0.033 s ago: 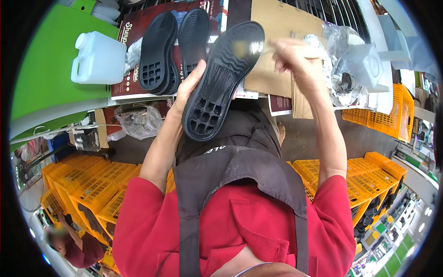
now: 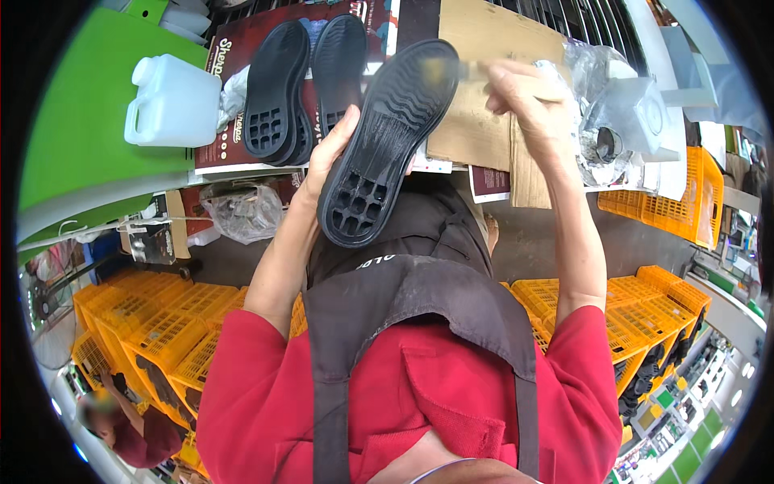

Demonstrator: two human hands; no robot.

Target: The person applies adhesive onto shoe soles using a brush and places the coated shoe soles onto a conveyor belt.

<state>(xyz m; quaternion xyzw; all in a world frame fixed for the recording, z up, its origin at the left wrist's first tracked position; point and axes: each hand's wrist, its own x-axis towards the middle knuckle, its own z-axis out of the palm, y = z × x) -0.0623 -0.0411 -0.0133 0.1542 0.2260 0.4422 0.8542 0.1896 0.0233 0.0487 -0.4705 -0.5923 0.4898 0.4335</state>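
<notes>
A black shoe sole [image 2: 379, 149] is tilted up in front of me, its ridged toe end away from me and its square-celled heel toward me. My left hand [image 2: 332, 147] grips it along its left edge, thumb on top. Closed fingers of my right hand [image 2: 528, 93] hold a brush [image 2: 439, 71] with yellowish bristles against the toe area; motion blurs the brush and its handle. Left of the held sole, more black soles lie on the table: a stacked pair [image 2: 274, 89] and another sole [image 2: 339, 60] beside it.
A white plastic jug [image 2: 173, 101] stands on the green surface [image 2: 72, 121] at left. Brown cardboard [image 2: 476, 121] lies beyond my right hand. Clear plastic and a small dark-rimmed cup [image 2: 606, 143] are at right. Orange crates [image 2: 161, 323] stand behind me, where another person [image 2: 137, 423] is visible.
The brush has shifted slightly right and away from me across the toe area. The bright shine on the toe has faded. My left hand and the sole are nearly still.
</notes>
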